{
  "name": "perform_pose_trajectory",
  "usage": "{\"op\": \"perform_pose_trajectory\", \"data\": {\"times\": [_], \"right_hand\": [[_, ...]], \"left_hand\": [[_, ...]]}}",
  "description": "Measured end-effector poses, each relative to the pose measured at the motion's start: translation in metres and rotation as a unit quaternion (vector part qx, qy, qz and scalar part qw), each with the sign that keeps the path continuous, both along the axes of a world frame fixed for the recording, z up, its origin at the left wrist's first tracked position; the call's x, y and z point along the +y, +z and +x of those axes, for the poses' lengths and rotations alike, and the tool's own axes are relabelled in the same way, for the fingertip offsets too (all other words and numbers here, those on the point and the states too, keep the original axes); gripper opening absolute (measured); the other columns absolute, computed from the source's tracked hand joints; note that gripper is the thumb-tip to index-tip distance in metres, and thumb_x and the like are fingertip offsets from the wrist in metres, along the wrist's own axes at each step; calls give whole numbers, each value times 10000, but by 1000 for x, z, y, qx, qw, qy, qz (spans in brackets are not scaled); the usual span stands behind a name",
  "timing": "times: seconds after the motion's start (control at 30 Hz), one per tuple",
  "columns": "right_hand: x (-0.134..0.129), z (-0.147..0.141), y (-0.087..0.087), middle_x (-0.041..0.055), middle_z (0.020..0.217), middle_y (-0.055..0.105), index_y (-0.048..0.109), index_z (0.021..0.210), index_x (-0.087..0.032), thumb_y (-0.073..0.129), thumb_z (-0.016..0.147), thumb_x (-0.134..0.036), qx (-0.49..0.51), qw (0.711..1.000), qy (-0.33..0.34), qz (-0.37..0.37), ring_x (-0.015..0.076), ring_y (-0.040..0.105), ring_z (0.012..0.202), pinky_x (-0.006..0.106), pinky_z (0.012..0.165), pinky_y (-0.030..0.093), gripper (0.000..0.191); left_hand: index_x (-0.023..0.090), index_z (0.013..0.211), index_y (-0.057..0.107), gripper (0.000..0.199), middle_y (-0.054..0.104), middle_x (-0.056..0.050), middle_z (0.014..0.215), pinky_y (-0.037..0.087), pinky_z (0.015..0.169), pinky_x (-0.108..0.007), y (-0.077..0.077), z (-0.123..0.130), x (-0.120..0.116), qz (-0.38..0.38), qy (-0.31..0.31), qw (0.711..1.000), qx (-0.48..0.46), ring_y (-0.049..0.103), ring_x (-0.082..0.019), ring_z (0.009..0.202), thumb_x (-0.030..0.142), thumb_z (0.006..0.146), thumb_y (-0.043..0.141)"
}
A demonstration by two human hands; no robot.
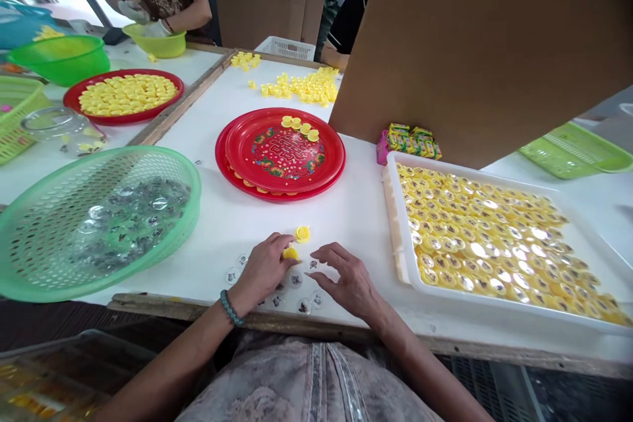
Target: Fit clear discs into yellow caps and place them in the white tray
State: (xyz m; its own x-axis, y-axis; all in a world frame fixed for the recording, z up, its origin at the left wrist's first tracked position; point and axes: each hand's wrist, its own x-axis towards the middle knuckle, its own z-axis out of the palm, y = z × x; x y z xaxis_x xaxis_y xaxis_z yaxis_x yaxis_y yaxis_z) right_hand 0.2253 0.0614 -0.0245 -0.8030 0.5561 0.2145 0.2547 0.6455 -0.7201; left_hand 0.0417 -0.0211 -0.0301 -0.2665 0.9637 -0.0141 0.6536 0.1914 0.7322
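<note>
My left hand [267, 268] pinches a yellow disc [290, 253] between thumb and fingertips, low over the white table. To its right my right hand [349, 280] has thumb and fingers apart with nothing between them. Another yellow piece [302, 233] lies just beyond the hands. Several clear round pieces with small dark prints [295, 279] are spread on the table beneath and around my hands; my left hand hides some of them. Farther back, stacked red plates [277, 168] carry a short row of yellow pieces [300, 128] on top.
A green basket [185, 227] of clear pieces stands left, a white tray [395, 237] of yellow pieces right. Behind are a cardboard sheet [469, 46], small packets [414, 141], loose yellow pieces [309, 86], a red plate [180, 89], bowls and two other people.
</note>
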Motion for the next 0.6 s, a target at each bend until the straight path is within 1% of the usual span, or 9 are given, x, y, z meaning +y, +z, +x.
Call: {"op": "perform_pose_trajectory", "data": {"times": [0.07, 0.17, 0.23, 0.33, 0.4, 0.6], "right_hand": [[0, 1, -1, 55, 959, 604, 578, 1064, -223, 593, 817, -233, -10, 1000, -13, 8, 164, 596, 807, 278, 686, 502, 248], [-2, 4, -1, 50, 892, 601, 592, 998, -206, 608, 807, -264, -44, 998, -55, 8, 155, 581, 720, 257, 592, 483, 200], [-5, 5, -1, 39, 858, 595, 595, 956, -203, 621, 797, -274, -70, 994, -79, 4, 135, 553, 639, 247, 553, 463, 176], [-12, 0, -1, 27, 850, 591, 591, 943, -199, 635, 787, -267, -107, 990, -90, 8, 101, 496, 537, 242, 534, 438, 176], [-15, -6, -1, 30, 856, 595, 592, 953, -196, 636, 785, -243, -127, 988, -82, 24, 109, 509, 559, 241, 545, 425, 180], [-10, -18, -2, 47, 874, 617, 611, 947, -189, 615, 790, -158, -163, 982, -57, 79, 165, 584, 763, 247, 653, 423, 161]], "left_hand": [[225, 1065, 611, 353, 632, -36, 894, 458, 682, -291, -3, 7, -1, -1, 37, 999, -30, 580, -173, 693, 265, 717, 655], [226, 1005, 637, 281, 639, -10, 760, 446, 609, -272, -4, 9, -2, -17, 90, 991, -98, 587, -165, 627, 280, 730, 627], [229, 974, 647, 230, 643, -2, 688, 452, 570, -269, -6, 7, -3, -49, 107, 980, -159, 595, -161, 569, 298, 771, 564], [220, 941, 652, 223, 668, -17, 673, 480, 530, -275, -10, 5, -3, -94, 119, 957, -249, 626, -177, 551, 324, 786, 530], [211, 910, 658, 208, 684, -30, 690, 503, 532, -282, -13, 8, -1, -102, 124, 944, -290, 644, -185, 571, 322, 774, 545], [179, 887, 657, 204, 691, -45, 717, 542, 607, -303, -20, 21, 4, -79, 115, 922, -360, 656, -177, 619, 321, 773, 564]]}}
